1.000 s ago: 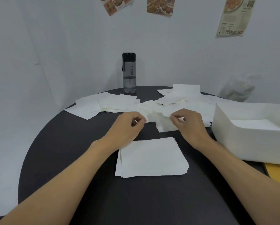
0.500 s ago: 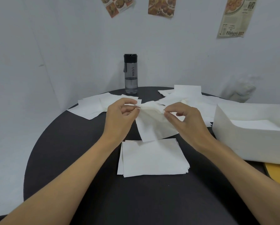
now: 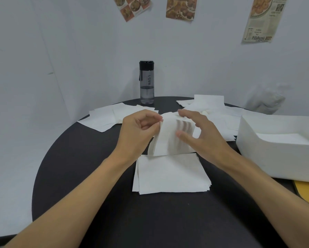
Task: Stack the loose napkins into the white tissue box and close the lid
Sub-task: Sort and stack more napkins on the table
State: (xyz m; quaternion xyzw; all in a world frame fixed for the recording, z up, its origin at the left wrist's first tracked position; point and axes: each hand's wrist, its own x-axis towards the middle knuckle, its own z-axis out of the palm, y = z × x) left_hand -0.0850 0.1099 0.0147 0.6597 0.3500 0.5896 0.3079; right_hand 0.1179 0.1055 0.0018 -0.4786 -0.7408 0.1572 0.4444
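Napkin (image 3: pixel 168 145) held above the stack (image 3: pixel 171 176) — left hand (image 3: pixel 137 133) pinches its edge, right hand (image 3: pixel 205 138) grips it.

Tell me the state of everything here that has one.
White rectangular tissue box: open, napkins inside.
Thin white napkin: lifted, pinched by left hand and right hand.
Squared white napkin stack: lying on black table.
Scattered white napkins: loose, unstacked.
Clear black-capped water bottle: upright, capped.
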